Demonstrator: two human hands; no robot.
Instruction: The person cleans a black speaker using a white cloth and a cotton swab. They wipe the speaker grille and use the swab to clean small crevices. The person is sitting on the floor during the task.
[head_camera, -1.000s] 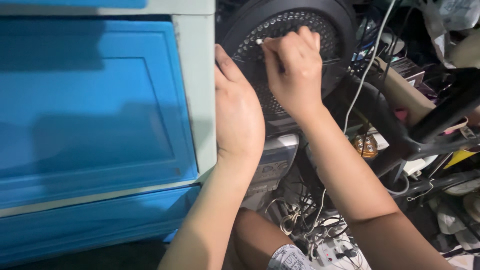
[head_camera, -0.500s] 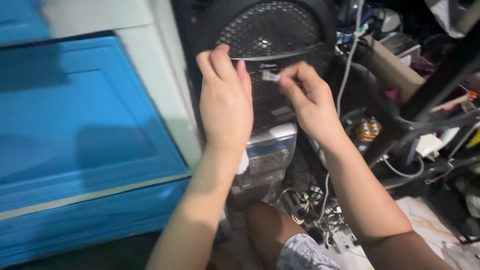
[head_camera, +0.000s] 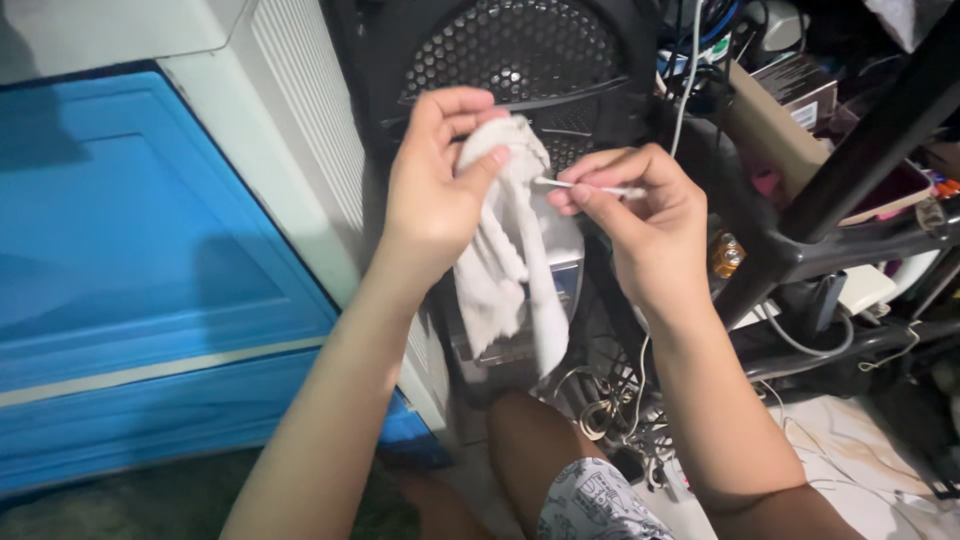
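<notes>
**Cloth and swab held up before the speaker grille**

In front of the black speaker (head_camera: 520, 60), with its perforated round grille, both hands are raised. The left hand (head_camera: 435, 190) is pinched shut on a white cloth (head_camera: 505, 260): thumb and forefinger clamp its bunched top edge just below the grille, and the rest hangs loose in folds down over the speaker's lower front. The cloth looks soft, limp and light; it should drape and slip rather than hold a shape, so the gathered top, where the fingers already have it, seems the surest place to grip.

To the right of the cloth, at the speaker's lower right edge, the right hand (head_camera: 650, 220) has its thumb and fingers closed on a thin white cotton swab (head_camera: 585, 186). The stick lies roughly level, gripped toward its right end, and its left tip points at the cloth, close to it; whether it touches I cannot tell. The swab looks very light and slender, likely to bend or snap if squeezed sideways, so a light pinch near mid-stick suits it.

Left of the speaker stands a blue cabinet (head_camera: 150, 260) with a pale frame. Right of it are a black metal frame (head_camera: 850, 150) and tangled cables (head_camera: 610, 410) lower down.
</notes>
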